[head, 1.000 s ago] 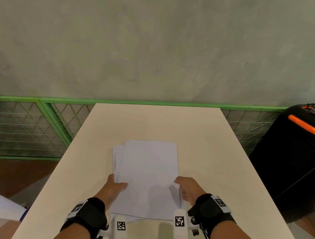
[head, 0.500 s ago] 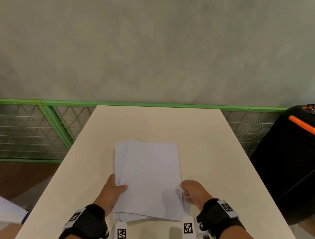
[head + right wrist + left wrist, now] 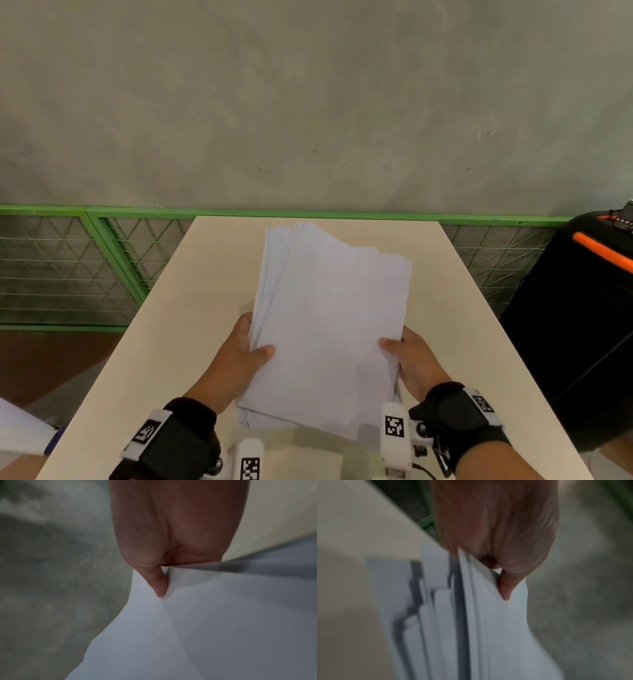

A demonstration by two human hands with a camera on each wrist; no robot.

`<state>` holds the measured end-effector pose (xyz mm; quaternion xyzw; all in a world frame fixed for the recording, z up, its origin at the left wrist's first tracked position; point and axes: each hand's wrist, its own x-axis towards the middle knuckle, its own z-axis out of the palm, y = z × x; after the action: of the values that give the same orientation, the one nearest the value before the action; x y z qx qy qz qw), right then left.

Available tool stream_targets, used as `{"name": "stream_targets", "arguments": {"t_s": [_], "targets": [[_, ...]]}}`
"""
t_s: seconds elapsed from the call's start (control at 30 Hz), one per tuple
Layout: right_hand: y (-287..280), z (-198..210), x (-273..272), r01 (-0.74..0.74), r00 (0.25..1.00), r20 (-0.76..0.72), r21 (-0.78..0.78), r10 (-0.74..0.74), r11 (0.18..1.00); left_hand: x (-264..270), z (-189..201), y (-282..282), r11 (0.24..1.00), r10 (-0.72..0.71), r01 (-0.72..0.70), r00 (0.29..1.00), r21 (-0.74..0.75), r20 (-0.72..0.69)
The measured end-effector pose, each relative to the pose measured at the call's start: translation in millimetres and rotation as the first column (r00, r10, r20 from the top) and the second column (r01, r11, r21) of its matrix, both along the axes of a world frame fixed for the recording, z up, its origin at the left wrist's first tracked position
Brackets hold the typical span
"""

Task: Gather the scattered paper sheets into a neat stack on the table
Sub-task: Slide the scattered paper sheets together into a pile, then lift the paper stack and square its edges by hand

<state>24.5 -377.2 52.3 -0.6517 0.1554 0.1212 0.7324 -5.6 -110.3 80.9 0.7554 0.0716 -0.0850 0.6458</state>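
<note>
A bundle of white paper sheets (image 3: pixel 329 329) is raised off the beige table (image 3: pixel 191 342), tilted with its far end higher. The sheets are unevenly fanned along the left and top edges. My left hand (image 3: pixel 245 356) grips the bundle's left edge, thumb on top, fingers hidden underneath. My right hand (image 3: pixel 407 359) grips the right edge the same way. In the left wrist view the thumb (image 3: pixel 505 588) presses on the paper sheets (image 3: pixel 488 628), whose staggered edges show. The right wrist view shows the thumb (image 3: pixel 159 585) pinching the top sheet (image 3: pixel 205 628).
A green-framed wire fence (image 3: pixel 85 267) runs behind and left of the table, below a grey concrete wall (image 3: pixel 308 102). A black case with an orange stripe (image 3: pixel 582 308) stands at the right. Something white (image 3: pixel 17 431) lies low at the left edge of view.
The sheets lay flat on the table with both hands at their near edges. Now both hands grip the bundle by its sides and have lifted it, far end tipped up.
</note>
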Motion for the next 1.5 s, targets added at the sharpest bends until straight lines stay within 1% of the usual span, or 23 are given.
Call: {"name": "stream_targets", "arguments": {"t_s": [0.03,0.07,0.13,0.2,0.27,0.37,0.47,0.57,0.7,0.83,0.93,1.0,1.07,1.17,1.33,1.4,1.5], "targets": [[0,6,2,0.019,0.999,0.043,-0.044,-0.017,0.999,3,3,-1,0.998,0.019,-0.021,0.999,0.057,0.033],[2,13,4,0.04,0.995,0.091,-0.073,-0.033,0.997,6,6,-3,0.996,0.045,-0.05,0.997,0.077,0.068],[6,27,4,0.095,0.979,0.189,-0.104,-0.074,0.99,9,14,-7,0.99,0.105,-0.117,0.984,0.077,0.145],[9,38,3,0.135,0.957,0.269,-0.087,-0.107,0.987,11,21,-11,0.98,0.162,-0.182,0.963,0.076,0.218],[11,48,-1,0.144,0.94,0.319,-0.05,-0.121,0.988,12,26,-14,0.973,0.209,-0.229,0.939,0.043,0.273],[10,52,-6,0.134,0.925,0.361,-0.018,-0.119,0.991,9,28,-16,0.972,0.235,-0.232,0.929,-0.045,0.287],[10,49,-13,0.101,0.922,0.379,-0.032,-0.082,0.994,1,25,-17,0.96,0.276,-0.256,0.928,-0.111,0.251],[14,44,-18,0.088,0.918,0.394,-0.065,-0.055,0.994,-4,23,-22,0.964,0.267,-0.26,0.929,-0.062,0.255],[19,46,-20,0.141,0.906,0.411,-0.058,-0.105,0.988,-5,27,-24,0.959,0.283,-0.277,0.927,-0.061,0.247],[22,64,-21,0.188,0.874,0.464,-0.045,-0.146,0.981,-3,39,-23,0.966,0.26,-0.248,0.915,-0.081,0.308],[20,77,-18,0.183,0.85,0.512,-0.065,-0.124,0.981,1,50,-21,0.97,0.242,-0.225,0.902,-0.089,0.357],[19,80,-17,0.18,0.844,0.525,-0.085,-0.11,0.98,2,55,-22,0.966,0.26,-0.236,0.889,-0.108,0.376],[17,77,-18,0.188,0.838,0.535,-0.094,-0.11,0.978,2,56,-26,0.96,0.278,-0.263,0.878,-0.091,0.39],[16,70,-19,0.193,0.845,0.525,-0.121,-0.102,0.974,2,51,-29,0.961,0.27,-0.273,0.879,-0.051,0.393],[17,62,-18,0.177,0.874,0.478,-0.15,-0.085,0.973,6,46,-29,0.96,0.276,-0.27,0.888,-0.068,0.368],[15,56,-17,0.16,0.885,0.458,-0.127,-0.085,0.979,6,44,-28,0.958,0.286,-0.274,0.895,-0.083,0.341],[13,47,-17,0.134,0.908,0.405,-0.041,-0.107,0.99,7,40,-29,0.957,0.29,-0.272,0.912,-0.103,0.29]]}}
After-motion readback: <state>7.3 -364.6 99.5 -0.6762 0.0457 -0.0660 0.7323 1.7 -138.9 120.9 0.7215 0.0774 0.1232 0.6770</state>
